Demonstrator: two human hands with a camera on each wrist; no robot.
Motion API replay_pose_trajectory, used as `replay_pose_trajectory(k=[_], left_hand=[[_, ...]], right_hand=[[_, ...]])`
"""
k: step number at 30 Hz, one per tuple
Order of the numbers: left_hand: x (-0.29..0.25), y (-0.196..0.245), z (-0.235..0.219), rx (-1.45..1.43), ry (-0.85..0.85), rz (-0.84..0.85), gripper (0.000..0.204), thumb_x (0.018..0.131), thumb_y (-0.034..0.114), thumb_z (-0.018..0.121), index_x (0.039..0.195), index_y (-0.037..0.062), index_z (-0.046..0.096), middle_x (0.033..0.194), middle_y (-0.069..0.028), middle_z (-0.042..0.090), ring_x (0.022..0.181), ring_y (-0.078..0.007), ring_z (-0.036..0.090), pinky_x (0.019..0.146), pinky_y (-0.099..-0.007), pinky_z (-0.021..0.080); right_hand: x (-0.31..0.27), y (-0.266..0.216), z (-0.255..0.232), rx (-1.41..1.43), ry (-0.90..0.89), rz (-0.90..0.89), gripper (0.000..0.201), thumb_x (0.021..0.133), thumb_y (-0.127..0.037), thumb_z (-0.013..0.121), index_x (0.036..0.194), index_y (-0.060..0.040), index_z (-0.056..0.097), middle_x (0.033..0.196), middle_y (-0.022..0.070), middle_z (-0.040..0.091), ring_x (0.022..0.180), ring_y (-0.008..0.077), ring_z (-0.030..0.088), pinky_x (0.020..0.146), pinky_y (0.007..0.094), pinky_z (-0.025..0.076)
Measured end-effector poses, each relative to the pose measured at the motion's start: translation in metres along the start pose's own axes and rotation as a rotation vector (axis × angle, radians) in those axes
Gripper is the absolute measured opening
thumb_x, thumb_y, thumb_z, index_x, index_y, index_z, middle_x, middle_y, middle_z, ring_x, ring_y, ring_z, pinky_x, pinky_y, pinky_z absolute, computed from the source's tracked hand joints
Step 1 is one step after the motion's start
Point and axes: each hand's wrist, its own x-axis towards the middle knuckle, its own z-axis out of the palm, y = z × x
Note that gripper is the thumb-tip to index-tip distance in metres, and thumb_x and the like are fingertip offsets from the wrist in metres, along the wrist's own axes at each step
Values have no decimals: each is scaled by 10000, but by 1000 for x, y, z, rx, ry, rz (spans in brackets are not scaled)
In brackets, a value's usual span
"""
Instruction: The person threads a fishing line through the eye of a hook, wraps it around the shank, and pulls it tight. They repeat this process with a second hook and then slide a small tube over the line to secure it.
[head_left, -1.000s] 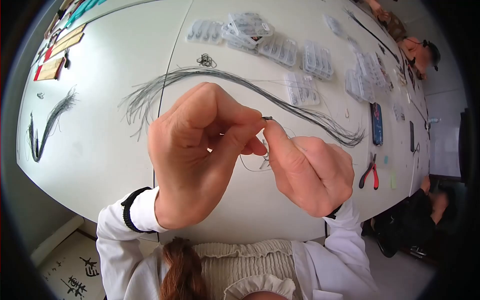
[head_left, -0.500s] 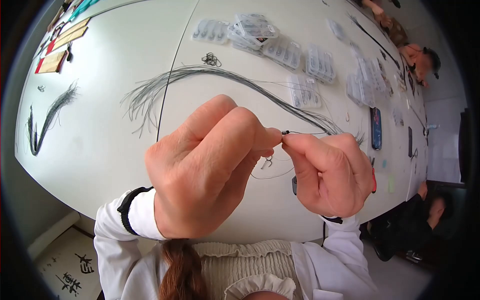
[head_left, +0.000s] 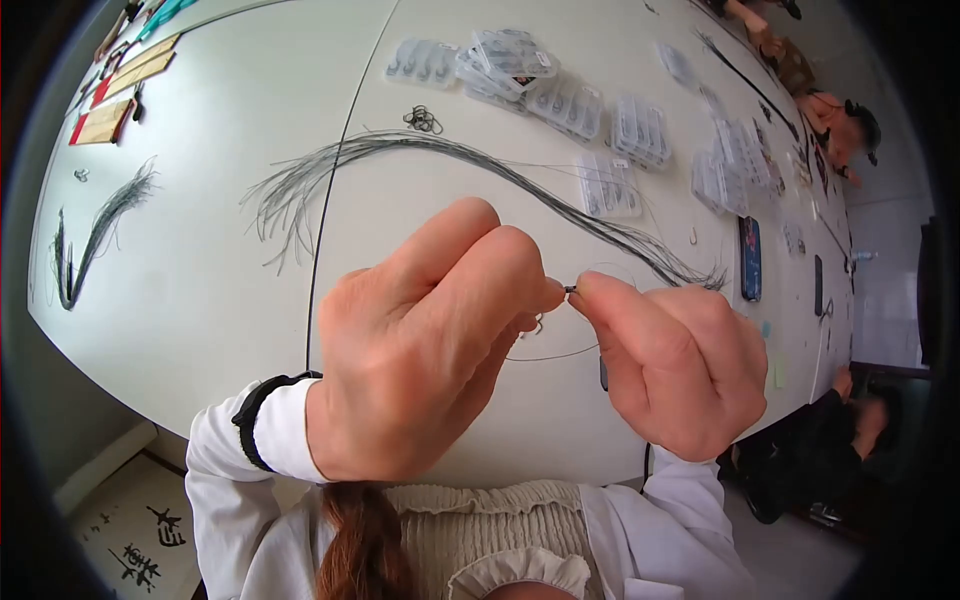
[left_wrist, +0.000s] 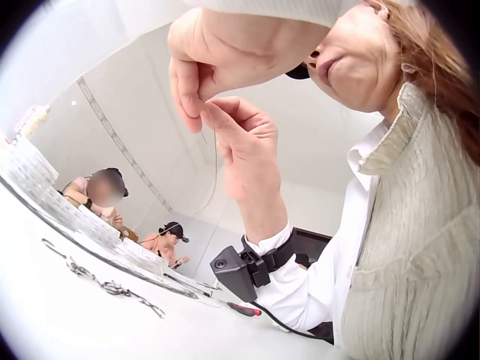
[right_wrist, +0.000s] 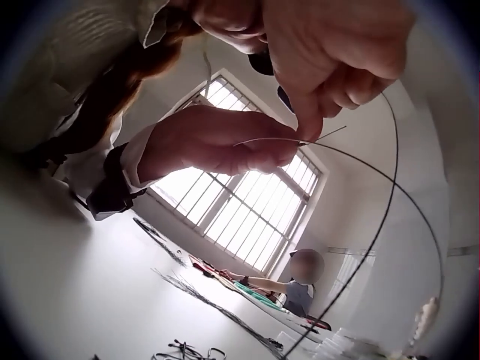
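Observation:
Fingertip to fingertip in the head view, my left hand [head_left: 430,340] and right hand [head_left: 685,365] pinch a thin line at a tiny dark piece [head_left: 570,289]. My fingers hide most of that piece. The line [head_left: 565,357] curves below the fingertips. In the right wrist view the line [right_wrist: 393,180] makes a wide loop past the right hand [right_wrist: 341,52], and a short end sticks out by the left hand [right_wrist: 210,142]. A small metal hook [head_left: 539,324] shows partly behind the left fingers. The left wrist view has both hands meeting in the air, above the table.
A long bundle of dark strands [head_left: 470,155] lies beyond my hands, with a shorter bundle [head_left: 100,235] at left. Clear boxes of hooks [head_left: 565,105] and a small dark heap [head_left: 422,119] sit farther off. At right lies a blue phone [head_left: 750,258]. Other people [head_left: 835,125] sit around.
Both hands have shifted right and lower, still meeting at the fingertips. My left hand has rolled, so its back now faces the head camera. The dark piece moved along with them.

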Motion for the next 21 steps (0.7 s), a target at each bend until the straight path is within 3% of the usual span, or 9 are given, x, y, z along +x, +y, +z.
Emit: replay_pose_trajectory(k=[3, 5, 6, 8, 9, 11, 15, 19, 21], left_hand=[[3, 0, -4, -53, -80, -23, 147, 645, -135, 657, 670, -23, 566, 633, -51, 502, 555, -134, 614, 465, -221, 487], [3, -2, -2, -162, -109, -77, 145, 657, -146, 644, 667, -28, 562, 648, -54, 500, 566, -141, 621, 475, -222, 500], [3, -2, -1, -271, -137, -131, 145, 669, -158, 631, 665, -33, 557, 662, -56, 498, 577, -147, 628, 485, -224, 513], [4, -1, -2, -357, -152, -177, 141, 682, -166, 618, 670, -40, 556, 680, -61, 501, 589, -156, 633, 499, -228, 526], [4, -1, -3, -443, -164, -225, 138, 695, -175, 605, 674, -48, 555, 698, -65, 503, 601, -165, 638, 512, -231, 539], [3, -2, -1, -444, -149, -219, 135, 702, -179, 598, 677, -53, 555, 702, -67, 505, 605, -168, 638, 520, -235, 546], [2, -5, 1, -409, -119, -187, 130, 708, -187, 592, 684, -65, 554, 704, -67, 498, 610, -171, 637, 532, -240, 553], [5, -8, 3, -360, -94, -196, 122, 707, -179, 605, 691, -69, 556, 712, -81, 545, 628, -171, 641, 556, -240, 557], [6, -10, 6, -474, -47, -301, 109, 701, -167, 626, 715, -75, 569, 727, -99, 598, 655, -171, 646, 586, -242, 558]], right_hand=[[1, 6, 2, 183, 41, 70, 186, 603, 43, 742, 762, -7, 659, 592, 28, 532, 460, 113, 465, 392, 210, 325], [6, 4, -3, 374, -118, 379, 140, 638, 39, 718, 757, 7, 652, 609, 31, 538, 507, 82, 465, 455, 187, 333], [7, 5, -4, 373, -118, 382, 140, 638, 39, 718, 757, 7, 652, 609, 31, 538, 507, 82, 465, 455, 187, 333], [7, 11, -7, 752, -255, 685, 77, 696, 36, 668, 765, 30, 636, 643, 34, 557, 565, 55, 468, 522, 172, 339], [7, 12, -5, 751, -253, 687, 77, 696, 36, 668, 765, 30, 636, 643, 34, 557, 565, 55, 468, 522, 172, 339], [3, 16, 2, 1176, -292, 982, 32, 760, 22, 637, 790, 20, 649, 670, 2, 596, 542, 21, 467, 483, 182, 353], [-2, 25, 16, 1507, -317, 1095, 87, 802, -28, 607, 853, 30, 647, 727, 24, 625, 634, 45, 524, 578, 167, 407], [-2, 25, 18, 1715, -287, 1184, 98, 805, -50, 611, 863, 23, 641, 725, 18, 618, 632, 37, 518, 562, 164, 395], [-5, 26, 19, 1745, -273, 1202, 100, 804, -66, 617, 864, 11, 638, 719, 8, 608, 641, 24, 511, 543, 157, 368]])
